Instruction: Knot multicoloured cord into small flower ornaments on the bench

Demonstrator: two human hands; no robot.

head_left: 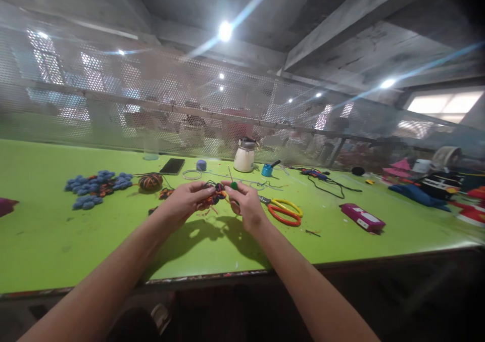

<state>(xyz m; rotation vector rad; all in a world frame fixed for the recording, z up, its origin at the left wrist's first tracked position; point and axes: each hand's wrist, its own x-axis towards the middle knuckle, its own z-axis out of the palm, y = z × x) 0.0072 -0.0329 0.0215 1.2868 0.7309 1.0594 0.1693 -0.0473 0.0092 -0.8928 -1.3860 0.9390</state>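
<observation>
Lime-green tabletop (113, 253) seen across the lower half of the frame, front edge worn. Nearest, right of centre: a few thread scraps (312, 233), probably trimmings. Magenta box (362, 218) with white labels set at right, well apart from the handwork. Scissors (270, 202) laid just beside the right hand, orange and yellow handles turned toward the near edge, presumably so they can be picked up easily.

Centre of frame: multicoloured crochet piece (219, 196), dark with orange strands, held up over the table between both hands, likely so the stitches can be seen and reached. Left hand (187, 196): closed in a pinch, piece gripped between thumb and fingers, apparently to steady it. Right hand (245, 203): fingers curled closed around a green-handled crochet hook (234, 186), fingertips brought close against the piece; shaft pointed upward. Whether yarn is caught on the hook cannot be told, too small.

Left of the hands: variegated yarn ball (150, 182), placed near the work, probably as its feed; the strand's full path cannot be traced. Farther left, blue crocheted flowers (86, 188) are clustered, seemingly grouped as like pieces. Behind: black phone (172, 166), small blue yarn ball (201, 165), blue pot (267, 170), white jug (244, 157), all set toward the back, perhaps for working room. Farthest, perforated screen (227, 104) across mid-frame.
</observation>
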